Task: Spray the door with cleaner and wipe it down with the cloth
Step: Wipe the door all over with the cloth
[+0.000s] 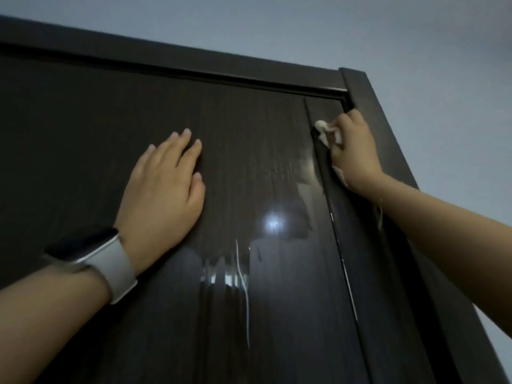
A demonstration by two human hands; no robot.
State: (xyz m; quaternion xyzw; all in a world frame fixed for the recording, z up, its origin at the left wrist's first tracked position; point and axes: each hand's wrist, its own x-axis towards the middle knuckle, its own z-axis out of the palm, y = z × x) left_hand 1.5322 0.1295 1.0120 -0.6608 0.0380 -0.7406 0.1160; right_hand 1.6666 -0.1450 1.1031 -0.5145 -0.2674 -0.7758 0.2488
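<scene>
Left hand [166, 187] spread flat on upright door [249, 162]; right hand [354, 153] grips bunched cloth [322, 128] against door's vertical edge.

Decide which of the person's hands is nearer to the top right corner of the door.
Right. The right hand grips the cloth at the door edge just below that corner; the left hand lies flat mid-panel, well to the left.

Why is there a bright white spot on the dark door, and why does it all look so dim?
Head view: the spot is glare, a light reflecting off the glossy wet door; pale streaks below are reflections and drips. The room is dim, so the picture looks grey and grainy. The wide lens bends the door frame, and the cloth in the right hand looks slightly blurred.
</scene>
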